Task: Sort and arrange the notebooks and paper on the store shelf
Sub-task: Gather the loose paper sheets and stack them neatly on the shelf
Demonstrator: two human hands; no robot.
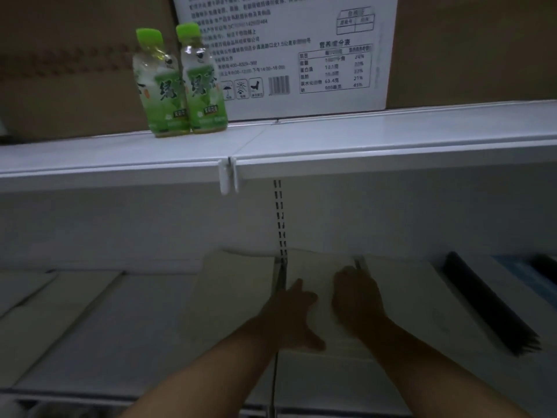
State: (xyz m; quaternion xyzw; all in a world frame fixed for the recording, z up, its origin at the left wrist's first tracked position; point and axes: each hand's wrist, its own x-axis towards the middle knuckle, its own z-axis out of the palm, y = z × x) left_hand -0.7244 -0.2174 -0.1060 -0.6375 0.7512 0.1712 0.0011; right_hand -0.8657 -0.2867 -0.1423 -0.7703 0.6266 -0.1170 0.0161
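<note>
Right now pale paper stack (319, 276) lies mid, below white upper shelf (376, 137); L hand (289, 318) spread flat on its near-left, R hand (357, 300) on its right, grip unclear.

The left hand (294, 318) and right hand (357, 300), both cut at the forearm by the bottom edge, cover part of the pale paper stack (321, 267), right fingertips lost in dim blur, white carton (301, 40) cropped at top with small print unreadable, 1 blue item (542, 285) cropped at right.
</note>
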